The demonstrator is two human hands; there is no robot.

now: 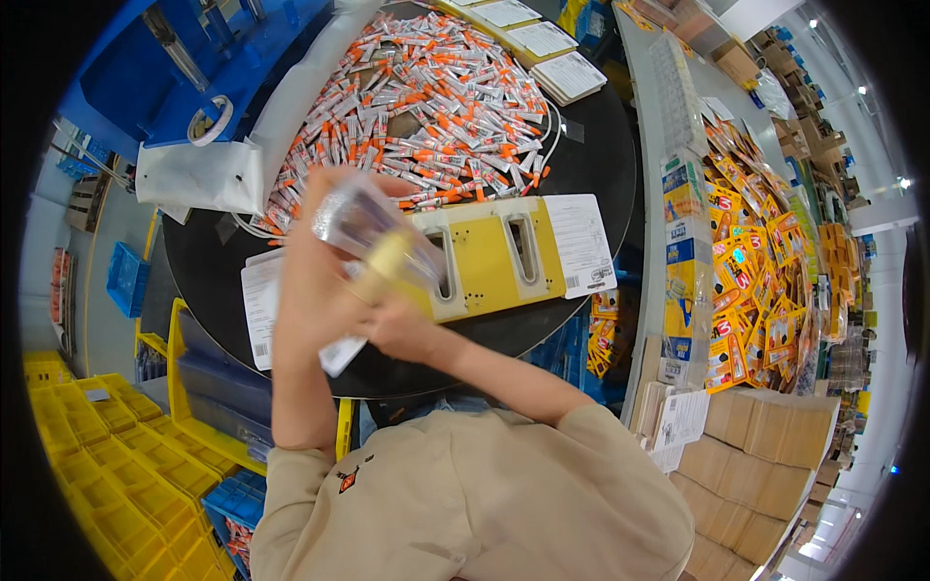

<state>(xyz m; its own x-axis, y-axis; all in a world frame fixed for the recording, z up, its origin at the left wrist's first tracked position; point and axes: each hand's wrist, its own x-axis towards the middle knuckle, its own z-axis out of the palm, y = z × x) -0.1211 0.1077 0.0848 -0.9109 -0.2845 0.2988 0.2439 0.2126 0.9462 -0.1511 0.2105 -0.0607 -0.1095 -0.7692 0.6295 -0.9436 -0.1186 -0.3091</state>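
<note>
My left hand [315, 257] is raised over the near left part of the round black table, closed round clear plastic blister shells [354, 218]. Close below them, my right hand [402, 324] has its fingers curled against a blurred pale yellow piece [383, 266], whose kind I cannot make out. Partly behind the hands lies a yellow fixture [484, 261] with metal-rimmed oblong slots. White printed cards [581, 242] lie at its right end, and more printed cards [260, 305] at its left. Beyond it spreads a large heap of small tubes with orange caps [417, 116].
A blue machine [194, 77] stands at the far left. Yellow bins [116, 445] fill the lower left. Along the right, a bench holds yellow printed packages [746, 281] and stacks of brown cards [756, 465]. Stacked white cards [570, 77] sit at the table's far right.
</note>
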